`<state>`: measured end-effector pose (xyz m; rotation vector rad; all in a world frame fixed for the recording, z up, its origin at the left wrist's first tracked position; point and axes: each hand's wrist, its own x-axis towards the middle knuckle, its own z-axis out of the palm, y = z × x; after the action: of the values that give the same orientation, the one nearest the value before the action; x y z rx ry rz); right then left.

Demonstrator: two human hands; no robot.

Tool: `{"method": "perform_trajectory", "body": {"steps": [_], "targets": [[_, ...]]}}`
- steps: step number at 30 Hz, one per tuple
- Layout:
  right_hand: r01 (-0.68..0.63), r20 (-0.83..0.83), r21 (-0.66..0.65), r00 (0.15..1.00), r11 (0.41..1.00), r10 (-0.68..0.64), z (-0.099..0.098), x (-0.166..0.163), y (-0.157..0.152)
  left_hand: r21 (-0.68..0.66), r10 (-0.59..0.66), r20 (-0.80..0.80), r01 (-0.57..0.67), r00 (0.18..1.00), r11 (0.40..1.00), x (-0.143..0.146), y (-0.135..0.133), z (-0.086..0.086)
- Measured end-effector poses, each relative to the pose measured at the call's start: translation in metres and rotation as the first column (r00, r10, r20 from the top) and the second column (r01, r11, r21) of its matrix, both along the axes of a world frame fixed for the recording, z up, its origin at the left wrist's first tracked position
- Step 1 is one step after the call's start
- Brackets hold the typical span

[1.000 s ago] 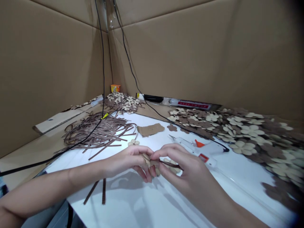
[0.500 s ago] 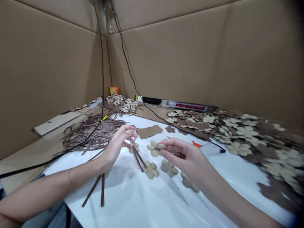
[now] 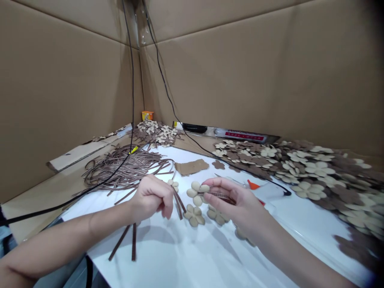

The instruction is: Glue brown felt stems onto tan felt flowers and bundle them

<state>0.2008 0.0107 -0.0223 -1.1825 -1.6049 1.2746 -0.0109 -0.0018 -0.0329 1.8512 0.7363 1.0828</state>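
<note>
Between the thumb and fingers of my right hand (image 3: 232,196) is a cream flower (image 3: 195,193) with a brown stitched strap (image 3: 220,195) running back from it into the palm. My left hand (image 3: 154,198) is curled closed, knuckles up, over the white surface; whatever its fingertips hold, if anything, is hidden. Just right of it lie a small cream flower (image 3: 173,184) and brown straps (image 3: 179,204). Another cream flower (image 3: 194,215) rests below the held one, and one more (image 3: 217,216) sits partly under my right hand. Two strap ends (image 3: 133,242) stick out below my left wrist.
A heap of brown stitched straps (image 3: 120,168) lies at left. Cream and brown flowers (image 3: 312,168) are piled at right, with more flowers (image 3: 156,132) at the back. A black cable (image 3: 168,96) crosses the table (image 3: 180,260). Cardboard walls (image 3: 240,80) stand behind.
My left hand has turned over and dropped, its spread fingers now curled in. My right hand still holds the flower and strap. The whole view has shifted slightly.
</note>
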Motion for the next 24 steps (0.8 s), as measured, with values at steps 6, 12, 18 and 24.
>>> {"method": "perform_trajectory", "body": {"steps": [6, 12, 18, 24], "targets": [[-0.050, 0.015, 0.018, 0.999, 0.999, 0.050, -0.003, 0.001, 0.001, 0.140, 0.271, -0.197, -0.247, 0.942, 0.959, 0.005, 0.001, 0.008], [-0.015, 0.051, 0.076, 0.999, 0.997, 0.011, 0.000, -0.003, -0.005, 0.449, 0.333, -0.361, -0.151, 0.871, 0.881, 0.004, 0.003, 0.009], [-0.013, 0.043, 0.022, 0.999, 1.000, 0.012, 0.003, -0.003, -0.008, 0.678, 0.372, -0.482, 0.069, 0.793, 0.732, -0.001, 0.013, -0.001], [0.003, -0.148, -0.218, 0.988, 0.976, -0.036, 0.005, -0.002, -0.009, 0.757, 0.409, -0.418, 0.062, 0.811, 0.650, -0.006, 0.017, -0.003]]}}
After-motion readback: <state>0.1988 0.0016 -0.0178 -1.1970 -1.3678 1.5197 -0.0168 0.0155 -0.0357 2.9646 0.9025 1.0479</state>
